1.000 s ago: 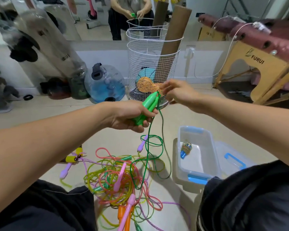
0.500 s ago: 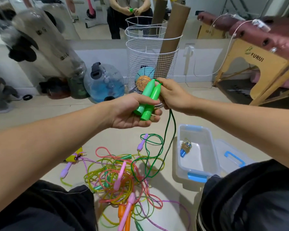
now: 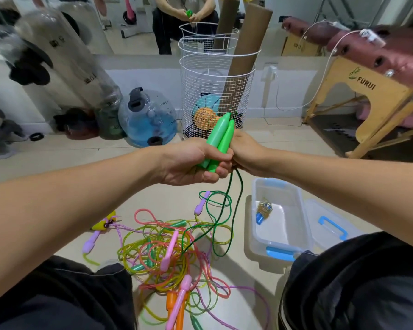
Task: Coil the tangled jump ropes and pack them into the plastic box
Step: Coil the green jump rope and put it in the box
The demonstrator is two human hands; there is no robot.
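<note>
While the tangle of ropes (image 3: 174, 256) lay on the floor btwn the person's knees, the left hand (image 3: 188, 163) gripped both green handles (image 3: 218, 141) side by side, fingers curled round them, tips pointing up and away. The right hand (image 3: 248, 152) pressed close against the handles from the far side; its fingers were mostly hidden, so whether it gripped them or the cord couldn't be told. The green cord (image 3: 227, 203) hung slack from under the hands and dropped in loose loops to the floor, its low end crossing into the pile. The plastic box (image 3: 303, 225) sat open just right of the pile, w/ one small coiled rope (image 3: 262, 211) inside, and its lid (image 3: 332, 226) beside it. Judging by the droop, the cord was thin, light and limp, prob. a bit springy, likely to snag on the other ropes. The rigid handles looked the best hold, w/ the other hand free to wind the cord.
</note>
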